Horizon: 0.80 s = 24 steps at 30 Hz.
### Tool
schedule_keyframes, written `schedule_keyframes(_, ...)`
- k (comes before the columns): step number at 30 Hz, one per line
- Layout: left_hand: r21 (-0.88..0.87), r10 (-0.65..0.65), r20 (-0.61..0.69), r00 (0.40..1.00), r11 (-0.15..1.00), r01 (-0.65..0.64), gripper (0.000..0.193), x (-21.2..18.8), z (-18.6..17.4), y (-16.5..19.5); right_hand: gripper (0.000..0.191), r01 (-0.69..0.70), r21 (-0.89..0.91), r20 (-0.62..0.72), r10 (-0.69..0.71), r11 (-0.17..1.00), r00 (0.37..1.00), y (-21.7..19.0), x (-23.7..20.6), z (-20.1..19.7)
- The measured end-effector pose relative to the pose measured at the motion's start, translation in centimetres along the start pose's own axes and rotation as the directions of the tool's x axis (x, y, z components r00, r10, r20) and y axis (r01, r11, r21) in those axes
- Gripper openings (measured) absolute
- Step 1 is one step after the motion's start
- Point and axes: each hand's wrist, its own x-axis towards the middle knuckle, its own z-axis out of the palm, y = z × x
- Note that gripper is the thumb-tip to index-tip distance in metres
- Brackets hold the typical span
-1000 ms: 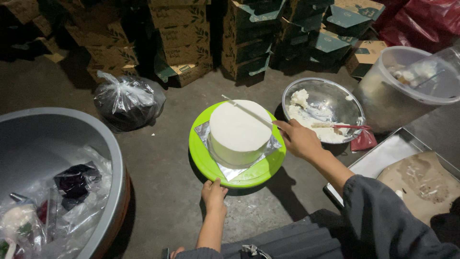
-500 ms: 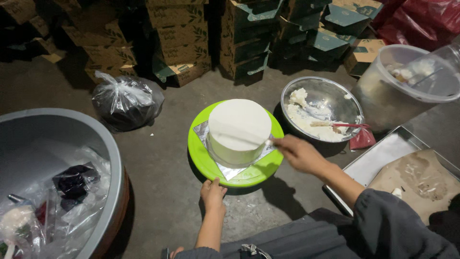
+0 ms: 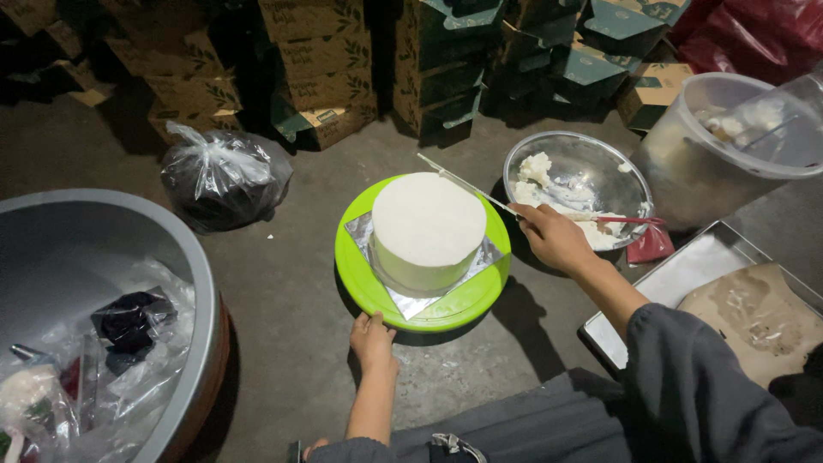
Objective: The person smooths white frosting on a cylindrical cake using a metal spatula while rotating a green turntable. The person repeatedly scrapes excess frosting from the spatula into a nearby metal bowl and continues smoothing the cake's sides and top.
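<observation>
A round white frosted cake (image 3: 428,226) stands on a silver foil board on a lime-green turntable (image 3: 454,307) set on the concrete floor. My right hand (image 3: 553,237) grips a long thin spatula (image 3: 465,183), its blade slanting up-left past the cake's far right top edge. My left hand (image 3: 372,339) rests on the near rim of the turntable, fingers against the green edge.
A steel bowl of white cream (image 3: 579,185) with a red-handled tool sits right of the cake, a clear lidded tub (image 3: 729,141) beyond it. A metal tray (image 3: 694,274) lies at right, a big grey basin (image 3: 103,283) at left, a plastic bag (image 3: 225,175) and stacked cartons (image 3: 317,60) behind.
The spatula lay across the cake's top, swept toward the near right side, and now is lifted at the far right edge. My left hand stays on the turntable rim.
</observation>
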Motion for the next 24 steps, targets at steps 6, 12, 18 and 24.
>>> schedule_keyframes(6, -0.032, 0.014, 0.014, 1.0, 0.999, -0.014, 0.032, -0.3, -0.1, -0.3, 0.046, 0.036, -0.021, 0.032, -0.035, 0.999, 0.999, -0.2, -1.2, -0.2)
schedule_keyframes(12, -0.053, -0.007, 0.054, 0.998, 0.999, 0.009, 0.028, -0.7, 0.0, -1.4, 0.045, 0.106, 0.03, 0.028, -0.107, 0.994, 0.994, -0.7, -3.3, 0.0)
schedule_keyframes(18, -0.063, -0.053, 0.183, 0.982, 0.996, 0.066, 0.019, -1.4, 0.0, -2.8, 0.052, 0.1, 0.034, 0.065, -0.102, 0.994, 0.993, -2.2, -5.8, 0.1)
schedule_keyframes(24, 0.005, -0.187, 0.219, 0.958, 0.982, 0.191, 0.022, -2.9, 0.7, -3.6, 0.047, 0.118, 0.056, 0.084, -0.123, 0.991, 0.989, -4.5, -7.4, 0.3)
